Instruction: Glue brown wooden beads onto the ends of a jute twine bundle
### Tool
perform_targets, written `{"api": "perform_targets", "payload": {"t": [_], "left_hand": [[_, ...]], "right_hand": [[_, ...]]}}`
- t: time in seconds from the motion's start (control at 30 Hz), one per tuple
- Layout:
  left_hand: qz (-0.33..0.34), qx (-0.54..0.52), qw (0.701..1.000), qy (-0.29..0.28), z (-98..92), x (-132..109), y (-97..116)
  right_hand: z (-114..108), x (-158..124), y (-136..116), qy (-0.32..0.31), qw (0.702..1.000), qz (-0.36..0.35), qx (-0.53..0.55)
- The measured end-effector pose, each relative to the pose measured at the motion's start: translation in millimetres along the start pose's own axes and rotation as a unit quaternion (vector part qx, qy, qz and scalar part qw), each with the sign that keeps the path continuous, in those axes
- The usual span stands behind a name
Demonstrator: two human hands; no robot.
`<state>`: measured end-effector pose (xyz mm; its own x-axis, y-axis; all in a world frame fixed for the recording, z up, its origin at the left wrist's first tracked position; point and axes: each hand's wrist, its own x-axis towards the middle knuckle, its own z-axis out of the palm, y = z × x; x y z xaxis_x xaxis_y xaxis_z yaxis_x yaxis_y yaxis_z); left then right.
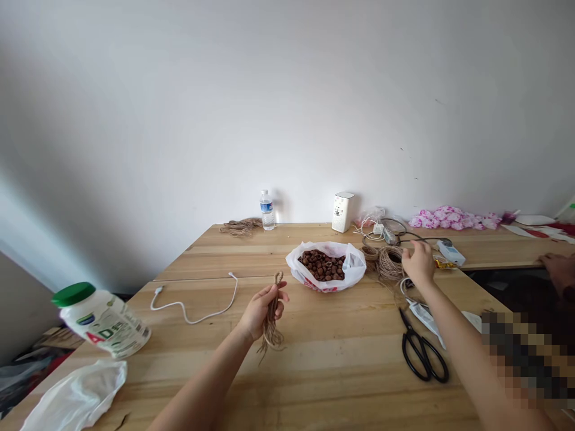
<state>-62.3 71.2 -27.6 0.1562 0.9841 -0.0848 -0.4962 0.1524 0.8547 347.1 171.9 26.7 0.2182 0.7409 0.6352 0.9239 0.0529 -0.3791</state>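
My left hand (260, 308) is closed round a bundle of brown twine (271, 323), folded into loops at the top with loose ends hanging below. My right hand (418, 263) is raised at the right side of a coil of brown twine (390, 263), its fingers bent together. Whether a strand lies between those fingers I cannot make out. A smaller roll of twine (370, 254) sits left of the coil. Between my hands stands an open white plastic bag (357, 269) full of brown, nut-like pieces (321, 265).
Black-handled scissors (424, 353) lie below my right hand. A white cable (184, 314) and a green-capped jar (105, 320) are at left, near a plastic bag (78, 395). A water bottle (266, 212) and white box (342, 212) stand by the wall. Another person's hand (557, 268) shows far right.
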Motion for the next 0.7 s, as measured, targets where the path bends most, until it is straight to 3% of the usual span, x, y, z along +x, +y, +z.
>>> {"api": "perform_targets", "payload": {"t": [0.07,0.13,0.17,0.27,0.37,0.43,0.53,0.63,0.67,0.7], "left_hand": [[-0.009,0.033,0.999,-0.022,1.0,-3.5,5.3],[-0.009,0.051,0.998,-0.046,1.9,-5.9,10.8],[-0.002,0.055,0.997,-0.052,2.6,-6.9,13.7],[0.033,0.053,0.997,-0.039,6.0,-10.2,25.0],[0.076,0.043,0.996,-0.002,9.2,-16.1,41.6],[0.1,0.041,0.994,0.018,9.3,-21.0,54.0],[0.132,0.036,0.99,0.033,6.4,-29.1,70.1],[0.151,0.02,0.988,0.034,2.4,-38.0,81.6],[0.153,0.015,0.987,0.033,1.6,-41.0,84.5],[0.156,0.013,0.987,0.032,1.3,-43.8,87.2]], "right_hand": [[-0.8,-38.5,-20.2,-0.037,0.997,-0.059,0.024],[1.1,-85.9,-37.5,-0.158,0.967,-0.184,0.073],[3.7,-108.4,-44.1,-0.223,0.949,-0.212,0.071],[19.9,-151.9,-59.3,-0.331,0.93,-0.155,-0.034],[40.6,-162.0,-83.0,-0.383,0.91,-0.032,-0.152],[49.1,-171.4,-109.9,-0.408,0.901,-0.023,-0.146],[49.2,-207.0,-155.2,-0.464,0.872,-0.155,-0.031],[45.0,-232.9,-181.7,-0.502,0.777,-0.358,0.123],[46.1,-230.3,-184.8,-0.499,0.767,-0.377,0.142],[49.2,-221.5,-186.1,-0.496,0.778,-0.362,0.132]]}}
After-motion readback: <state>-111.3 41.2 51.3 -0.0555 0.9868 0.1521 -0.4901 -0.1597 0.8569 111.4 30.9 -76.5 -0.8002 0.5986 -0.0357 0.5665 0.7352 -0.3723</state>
